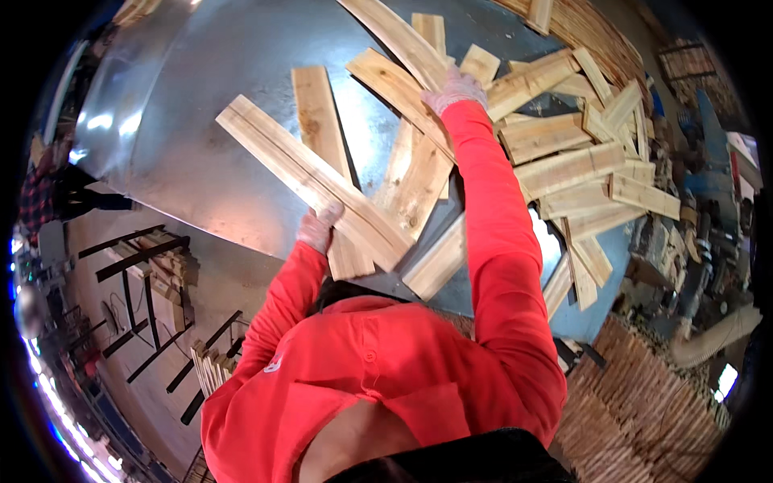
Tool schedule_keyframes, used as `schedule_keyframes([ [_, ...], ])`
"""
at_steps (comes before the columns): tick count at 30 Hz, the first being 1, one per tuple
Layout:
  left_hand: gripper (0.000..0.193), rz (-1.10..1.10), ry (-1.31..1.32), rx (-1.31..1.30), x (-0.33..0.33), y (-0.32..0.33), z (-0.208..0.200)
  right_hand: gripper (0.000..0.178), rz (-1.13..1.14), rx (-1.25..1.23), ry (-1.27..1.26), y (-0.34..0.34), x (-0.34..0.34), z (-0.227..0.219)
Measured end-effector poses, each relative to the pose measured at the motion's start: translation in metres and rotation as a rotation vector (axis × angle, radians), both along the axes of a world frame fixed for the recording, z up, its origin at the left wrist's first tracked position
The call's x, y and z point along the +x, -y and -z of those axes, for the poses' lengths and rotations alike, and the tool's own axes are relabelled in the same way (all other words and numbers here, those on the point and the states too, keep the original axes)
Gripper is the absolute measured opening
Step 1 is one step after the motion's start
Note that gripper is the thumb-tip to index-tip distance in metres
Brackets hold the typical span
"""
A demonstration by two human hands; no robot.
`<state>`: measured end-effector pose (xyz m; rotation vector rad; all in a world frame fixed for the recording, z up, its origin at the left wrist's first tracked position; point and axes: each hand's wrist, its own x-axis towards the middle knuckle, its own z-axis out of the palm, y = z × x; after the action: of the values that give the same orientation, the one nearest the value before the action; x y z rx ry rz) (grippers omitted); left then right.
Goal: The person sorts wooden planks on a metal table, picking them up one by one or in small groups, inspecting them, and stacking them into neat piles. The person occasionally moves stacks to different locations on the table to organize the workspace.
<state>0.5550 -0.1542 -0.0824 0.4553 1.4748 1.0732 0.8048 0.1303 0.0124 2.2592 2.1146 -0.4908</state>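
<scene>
My left hand (319,226) is closed on the near long edge of a grooved wooden plank (298,171), its thumb lying on top. That plank slants from upper left to lower right, over the lower parts of other planks. At the upper right, my right hand (457,90), apparently in a thin pale glove, is closed around the near end of a long wooden board (401,42) reaching toward the far edge. Its fingertips are partly hidden. Beneath and beside the hands lie a knotty plank (316,113), another knotty board (412,187) and a shorter board (439,262).
A metal-topped table (217,60) carries the wood. On its right is a jumbled heap of short boards (576,165). Stacked timber (636,402) stands at the lower right. Black metal racks (145,266) holding wood are at the left. A person in a checked shirt (39,193) stands far left.
</scene>
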Motion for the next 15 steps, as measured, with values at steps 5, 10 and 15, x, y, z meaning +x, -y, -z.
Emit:
schedule_keyframes([
  [5, 0.053, -0.139, 0.286, -0.013, 0.016, -0.013, -0.009, 0.084, -0.134, 0.029, -0.150, 0.150, -0.027, -0.031],
  [10, 0.045, -0.234, 0.912, 0.022, 0.034, -0.039, -0.016, 0.073, -0.423, 0.189, -0.230, 0.261, -0.031, -0.001],
  [15, 0.046, -0.248, 0.792, -0.071, 0.014, -0.033, -0.014, 0.101, -0.190, 0.306, 0.297, 0.175, 0.041, 0.007],
])
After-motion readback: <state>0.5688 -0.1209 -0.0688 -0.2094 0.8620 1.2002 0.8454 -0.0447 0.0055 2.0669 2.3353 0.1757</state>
